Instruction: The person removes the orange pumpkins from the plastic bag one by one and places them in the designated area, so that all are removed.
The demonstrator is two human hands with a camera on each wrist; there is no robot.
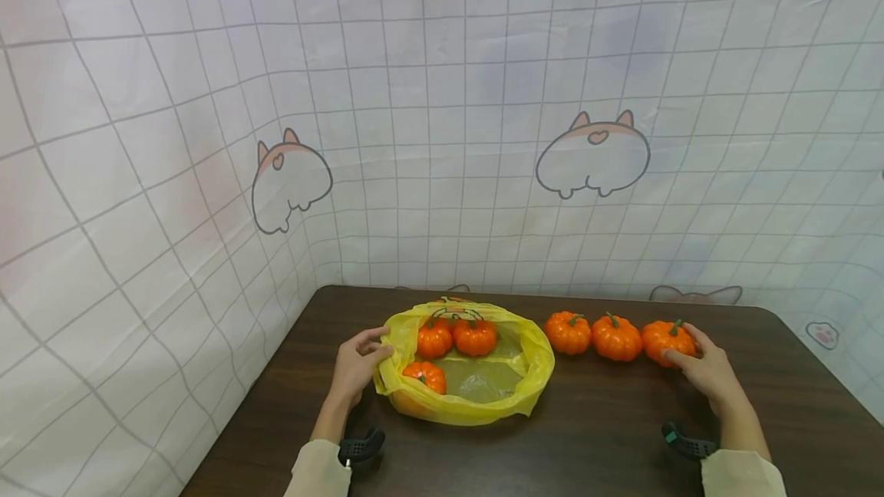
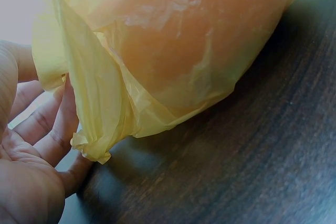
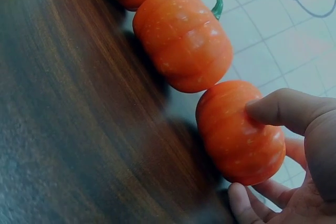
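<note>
A yellow plastic bag (image 1: 470, 411) lies with its mouth spread wide, and three small orange pumpkins with green stems show inside it. My left hand (image 1: 356, 363) holds the bag's left rim; in the left wrist view its fingers (image 2: 42, 121) reach behind a yellow fold. Through the bag wall an orange bulge shows. To the right, my right hand (image 1: 711, 374) grips the end pumpkin (image 1: 666, 342) of a row of three, thumb on the near side and fingers round the far side. The middle pumpkin (image 3: 184, 40) sits right beside the gripped one in the right wrist view.
The row's leftmost pumpkin (image 1: 568, 333) stands close to the bag's right rim. Everything rests on a dark brown wooden table (image 1: 552, 451). A white gridded sheet (image 1: 456, 175) with cartoon animals hangs behind the table and along its left side.
</note>
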